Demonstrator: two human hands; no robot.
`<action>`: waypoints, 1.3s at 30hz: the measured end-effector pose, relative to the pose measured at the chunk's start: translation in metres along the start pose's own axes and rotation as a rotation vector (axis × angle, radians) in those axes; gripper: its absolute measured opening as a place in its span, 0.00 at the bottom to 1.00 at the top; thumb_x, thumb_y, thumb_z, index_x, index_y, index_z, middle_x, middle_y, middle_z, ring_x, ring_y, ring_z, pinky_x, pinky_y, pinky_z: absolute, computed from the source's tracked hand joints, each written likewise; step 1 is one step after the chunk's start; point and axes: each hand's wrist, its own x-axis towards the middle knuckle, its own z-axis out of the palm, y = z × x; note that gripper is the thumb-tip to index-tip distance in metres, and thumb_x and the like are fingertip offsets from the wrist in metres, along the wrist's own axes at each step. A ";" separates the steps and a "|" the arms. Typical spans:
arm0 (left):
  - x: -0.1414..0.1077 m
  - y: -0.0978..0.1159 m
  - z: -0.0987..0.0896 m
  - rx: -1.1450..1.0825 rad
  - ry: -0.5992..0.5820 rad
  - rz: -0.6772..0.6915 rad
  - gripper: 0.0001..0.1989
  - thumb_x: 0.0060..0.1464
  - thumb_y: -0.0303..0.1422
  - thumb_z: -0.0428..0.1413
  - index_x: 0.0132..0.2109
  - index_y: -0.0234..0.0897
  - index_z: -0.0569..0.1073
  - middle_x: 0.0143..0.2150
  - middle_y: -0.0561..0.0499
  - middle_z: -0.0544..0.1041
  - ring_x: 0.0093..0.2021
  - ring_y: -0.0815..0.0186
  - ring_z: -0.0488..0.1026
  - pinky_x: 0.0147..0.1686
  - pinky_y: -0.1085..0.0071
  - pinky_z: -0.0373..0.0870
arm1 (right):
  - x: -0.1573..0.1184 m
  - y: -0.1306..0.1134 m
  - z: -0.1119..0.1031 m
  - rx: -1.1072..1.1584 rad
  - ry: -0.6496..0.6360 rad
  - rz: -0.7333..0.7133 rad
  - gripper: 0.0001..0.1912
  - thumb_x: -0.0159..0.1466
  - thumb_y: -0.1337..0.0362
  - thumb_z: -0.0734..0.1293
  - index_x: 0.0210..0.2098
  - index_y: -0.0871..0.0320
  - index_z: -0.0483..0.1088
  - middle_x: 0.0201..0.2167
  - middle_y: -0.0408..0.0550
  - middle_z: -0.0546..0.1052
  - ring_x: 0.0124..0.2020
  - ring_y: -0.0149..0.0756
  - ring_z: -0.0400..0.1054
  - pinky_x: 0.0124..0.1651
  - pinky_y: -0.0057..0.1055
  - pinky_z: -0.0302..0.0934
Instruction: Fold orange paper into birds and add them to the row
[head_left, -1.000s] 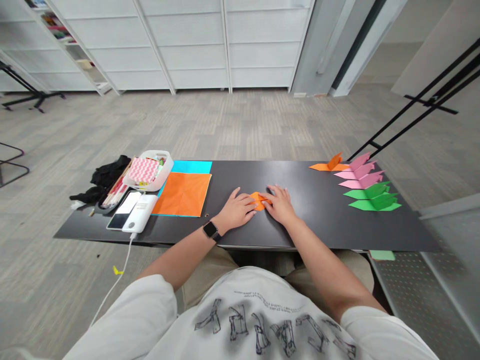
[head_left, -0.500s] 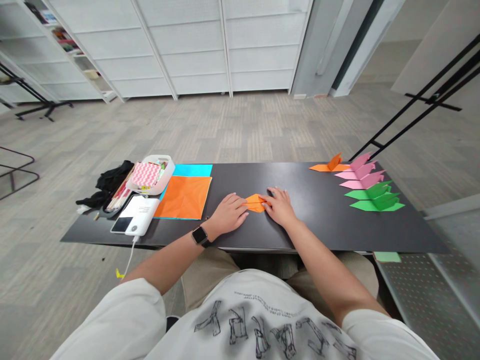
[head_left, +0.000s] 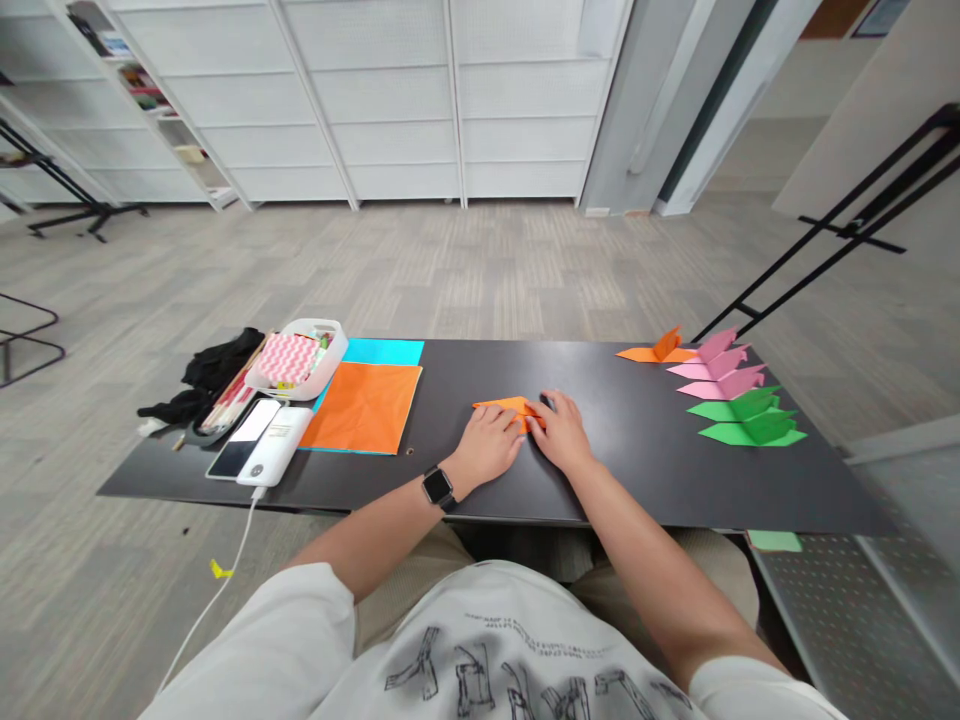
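Observation:
A folded piece of orange paper (head_left: pixel 501 404) lies on the dark table between my hands. My left hand (head_left: pixel 489 445) rests across its left and near side, the fingers stretched out flat and covering part of it. At the paper's right end, my right hand (head_left: pixel 562 432) touches it with the nearest digits, while the other fingers are extended with a gap between them. Both hands are low on the tabletop, close together. The near part of the paper is hidden under my fingers, so its full shape cannot be made out.
Left of my hands lie orange paper sheets (head_left: pixel 364 408) over blue ones (head_left: pixel 384 351). Beyond them are a white basket (head_left: pixel 335 352), a white power bank (head_left: pixel 276 445), a phone (head_left: pixel 244 440) and black cloth (head_left: pixel 223 360). Orange, pink and green folded birds (head_left: pixel 750 430) stand at the right.
My left hand has moved right, over the paper and closer to my right hand. The paper's left point now shows beyond my left fingers. The camera view has shifted slightly.

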 end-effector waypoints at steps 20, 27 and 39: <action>-0.005 -0.025 0.013 -0.180 0.129 -0.199 0.14 0.72 0.34 0.52 0.56 0.45 0.81 0.63 0.49 0.81 0.64 0.54 0.71 0.71 0.43 0.59 | -0.003 -0.006 -0.016 0.115 -0.092 -0.192 0.25 0.66 0.70 0.63 0.58 0.46 0.79 0.67 0.50 0.74 0.73 0.53 0.61 0.76 0.67 0.47; -0.007 -0.024 0.010 -0.234 0.060 -0.154 0.20 0.67 0.50 0.60 0.58 0.47 0.81 0.65 0.48 0.80 0.68 0.49 0.70 0.76 0.36 0.48 | 0.001 0.001 -0.007 0.138 -0.029 -0.070 0.21 0.68 0.69 0.64 0.55 0.48 0.81 0.62 0.52 0.78 0.68 0.52 0.66 0.73 0.62 0.56; -0.006 -0.018 0.007 -0.145 0.100 -0.159 0.19 0.66 0.51 0.61 0.54 0.45 0.82 0.64 0.45 0.79 0.63 0.48 0.71 0.71 0.40 0.58 | -0.001 -0.005 -0.010 0.120 -0.020 -0.113 0.09 0.71 0.62 0.69 0.44 0.45 0.83 0.57 0.48 0.80 0.66 0.51 0.67 0.75 0.66 0.46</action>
